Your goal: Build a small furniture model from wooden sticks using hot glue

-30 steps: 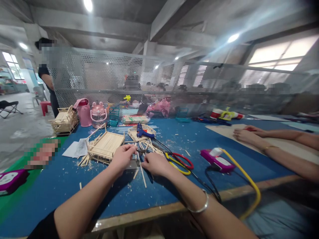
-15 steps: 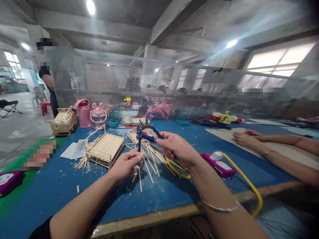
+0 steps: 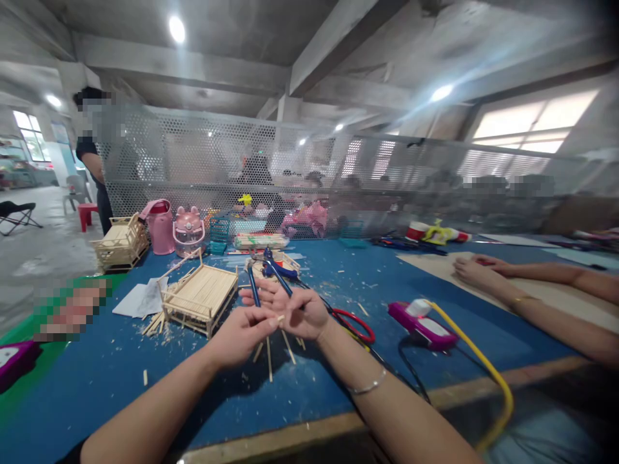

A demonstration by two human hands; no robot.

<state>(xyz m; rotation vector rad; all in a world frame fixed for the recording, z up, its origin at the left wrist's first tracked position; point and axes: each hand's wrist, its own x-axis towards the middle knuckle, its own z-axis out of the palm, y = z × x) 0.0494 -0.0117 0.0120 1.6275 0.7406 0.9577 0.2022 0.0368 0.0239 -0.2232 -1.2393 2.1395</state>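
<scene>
My left hand (image 3: 246, 335) is closed in a pinch on a short piece of wooden stick (image 3: 279, 319). Just right of it, my right hand (image 3: 302, 312) is turned palm up and holds blue-handled pliers (image 3: 252, 283), their handles spread and their head pointing away from me. The two hands nearly meet. Below them, thin wooden sticks (image 3: 269, 361) lie fanned out on the blue table, partly hidden. Left of the hands stands a small slatted stick-built bed (image 3: 206, 290). Behind the pliers a blue glue gun (image 3: 280, 269) rests on a small wooden frame.
Scissors with red handles (image 3: 358, 325) and a purple power strip (image 3: 423, 327) with a yellow cord lie to the right. Another person's hands (image 3: 476, 267) rest on brown paper (image 3: 430, 263). A pink bottle (image 3: 159, 229) and a second wooden model (image 3: 120, 241) stand at the back left.
The right hand came up with the pliers, then turned palm up and moved back left beside the left hand. My left hand keeps its pinch and has come slightly nearer.
</scene>
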